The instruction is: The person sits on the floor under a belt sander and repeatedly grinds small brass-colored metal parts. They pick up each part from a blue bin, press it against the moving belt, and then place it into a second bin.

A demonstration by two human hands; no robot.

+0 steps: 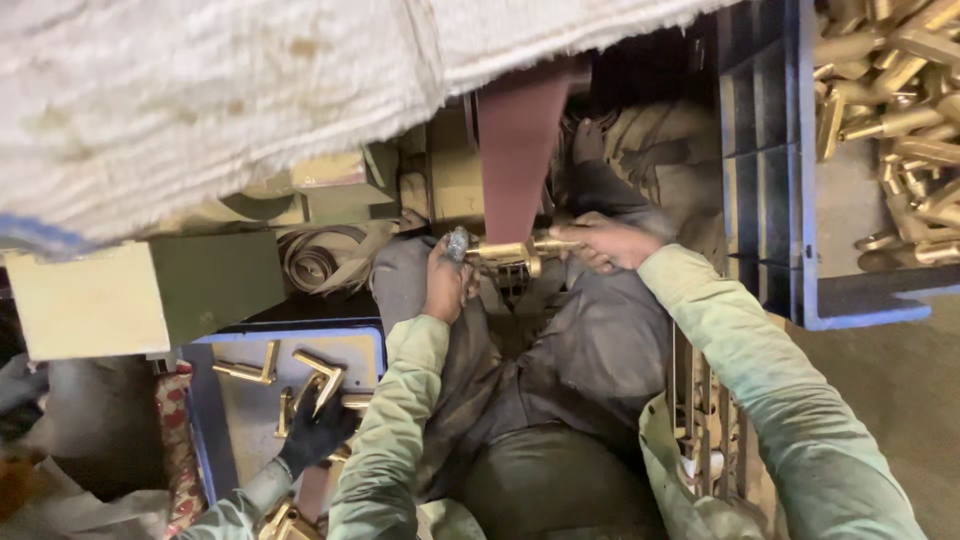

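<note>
Both hands, left hand (447, 283) and right hand (607, 243), grip brass handle (510, 252) ends against sanding belt (517, 150); co-worker's gloved hand (315, 432) nearby.

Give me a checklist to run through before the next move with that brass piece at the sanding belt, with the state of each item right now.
1. Two-handed hold: left hand and right hand each grip an end of the brass piece. Ok.
2. Piece lined up with the sanding belt: it sits just under the belt's lower end. Ok; actual contact, cannot tell.
3. Fingers away from the belt: both hands sit to either side of it. Ok.
4. Belt running: cannot tell.
5. Other person's gloved hand away from the belt: it is in the lower tray. Ok.
6. Hand protection: both own hands bare. Not ok.
</note>
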